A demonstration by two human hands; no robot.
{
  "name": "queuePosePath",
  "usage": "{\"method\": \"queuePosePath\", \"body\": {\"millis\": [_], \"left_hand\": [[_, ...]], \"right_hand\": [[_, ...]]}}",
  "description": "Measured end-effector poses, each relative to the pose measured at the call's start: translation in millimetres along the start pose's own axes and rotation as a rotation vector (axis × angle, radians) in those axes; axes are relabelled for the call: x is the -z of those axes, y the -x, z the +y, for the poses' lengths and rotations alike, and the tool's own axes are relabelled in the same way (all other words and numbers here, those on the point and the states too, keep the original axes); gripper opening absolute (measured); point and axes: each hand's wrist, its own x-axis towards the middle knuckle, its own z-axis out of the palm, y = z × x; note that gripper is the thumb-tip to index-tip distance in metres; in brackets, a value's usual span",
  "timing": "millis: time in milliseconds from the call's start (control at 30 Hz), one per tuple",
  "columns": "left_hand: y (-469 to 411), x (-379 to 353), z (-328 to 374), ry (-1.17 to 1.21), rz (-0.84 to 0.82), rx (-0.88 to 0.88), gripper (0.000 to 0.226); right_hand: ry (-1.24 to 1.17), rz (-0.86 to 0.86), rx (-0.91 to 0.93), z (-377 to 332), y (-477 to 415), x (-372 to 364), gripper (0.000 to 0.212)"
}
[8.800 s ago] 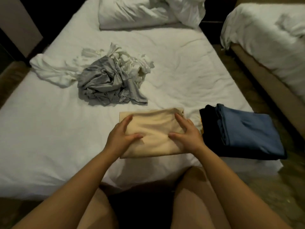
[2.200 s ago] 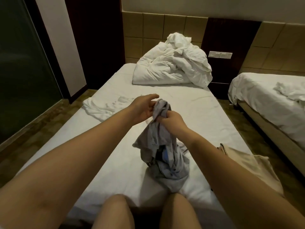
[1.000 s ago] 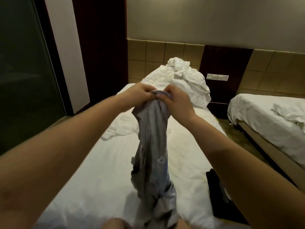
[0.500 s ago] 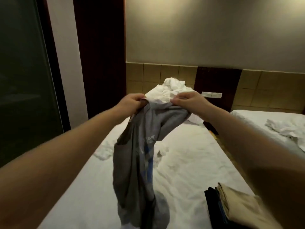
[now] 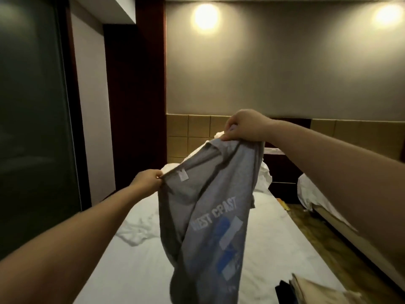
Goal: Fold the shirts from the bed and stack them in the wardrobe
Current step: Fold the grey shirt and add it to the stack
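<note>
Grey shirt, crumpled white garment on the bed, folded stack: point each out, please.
grey shirt (image 5: 208, 220): head view, on the chest lettering.
white garment (image 5: 135, 234): head view, on its crumpled middle.
folded stack (image 5: 311, 289): head view, on the beige top piece.

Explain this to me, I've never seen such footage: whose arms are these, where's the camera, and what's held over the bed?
No machine: a person wears one camera on the head, so you see their own arms. The left hand and right hand each grip the top edge of a grey shirt printed WEST COAST, holding it up over the bed. On the sheet lie a crumpled white garment and, lower right, a folded stack with a beige piece on top.
</note>
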Motion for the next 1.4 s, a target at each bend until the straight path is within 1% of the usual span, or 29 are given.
{"method": "queuePosePath", "body": {"millis": [67,133,200,267,333,400,433,467,500,567,633,667,733,767,800,833,867,900,933,967,1000,1033,1067,1100,1133,1200,1233,1300,1400], "left_hand": [[-2,-4,-16,0.150,0.028,0.056,0.024],[-1,-4,-13,0.272,0.020,0.036,0.023],[3,5,5,0.477,-0.018,0.022,0.021],[5,14,24,0.751,-0.031,0.020,0.024],[8,25,43,0.926,0.005,0.018,0.026],[12,40,54,0.953,0.006,0.030,0.024],[13,49,55,0.930,-0.036,0.019,0.022],[14,59,55,0.883,-0.121,-0.014,0.025],[13,67,52,0.808,-0.223,-0.062,0.034],[10,82,43,0.683,-0.409,-0.160,0.049],[7,89,36,0.679,-0.527,-0.187,0.056],[6,90,34,0.690,-0.538,-0.186,0.058],[7,84,32,0.637,-0.456,-0.170,0.061],[6,80,32,0.598,-0.364,-0.164,0.055],[9,76,37,0.568,-0.256,-0.168,0.040],[10,76,43,0.550,-0.114,-0.184,0.022],[8,78,51,0.591,0.038,-0.211,0.011],[7,82,63,0.684,0.209,-0.245,0.006],[9,85,74,0.771,0.362,-0.284,0.006],[7,85,80,0.770,0.478,-0.323,0.008],[4,80,84,0.601,0.512,-0.353,0.011],[4,65,84,0.286,0.392,-0.361,0.014],[7,44,77,-0.010,0.190,-0.308,0.016],[11,26,67,-0.181,0.048,-0.238,0.018],[14,16,60,-0.201,0.031,-0.195,0.021],[15,18,53,0.070,0.174,-0.145,0.026],[14,23,51,0.136,0.213,-0.141,0.028],[15,36,52,0.173,0.241,-0.136,0.030],[13,55,60,0.181,0.354,-0.206,0.032]], "right_hand": [[-0.016,0.166,0.009,7,6,2,0.028],[-0.101,0.356,-0.048,16,11,7,0.032],[-0.201,0.465,-0.130,28,15,12,0.032],[-0.244,0.516,-0.219,41,19,15,0.032],[-0.281,0.509,-0.264,52,23,18,0.032],[-0.317,0.414,-0.257,61,29,22,0.032],[-0.341,0.354,-0.246,65,33,25,0.031],[-0.373,0.294,-0.239,67,37,28,0.030],[-0.412,0.251,-0.235,69,42,30,0.028],[-0.466,0.239,-0.239,74,48,30,0.027],[-0.528,0.251,-0.259,79,52,29,0.028],[-0.543,0.230,-0.270,81,54,26,0.028],[-0.575,0.135,-0.315,84,56,20,0.028],[-0.594,0.103,-0.344,84,57,17,0.027],[-0.621,0.114,-0.351,82,57,16,0.026],[-0.615,0.191,-0.335,81,53,18,0.027],[-0.604,0.335,-0.337,78,46,22,0.031],[-0.565,0.522,-0.352,75,40,25,0.034],[-0.516,0.691,-0.366,70,39,27,0.035],[-0.454,0.784,-0.372,66,39,23,0.033],[-0.363,0.762,-0.353,65,39,14,0.030],[-0.224,0.572,-0.325,63,41,-6,0.027],[-0.110,0.321,-0.322,65,46,-32,0.027],[-0.018,0.157,-0.328,71,52,-52,0.028],[0.002,0.149,-0.317,74,58,-61,0.029],[-0.188,0.359,-0.313,83,61,-60,0.029],[-0.210,0.405,-0.307,86,59,-55,0.029],[-0.184,0.390,-0.292,85,57,-43,0.030],[-0.155,0.381,-0.259,79,47,-23,0.031]]}}
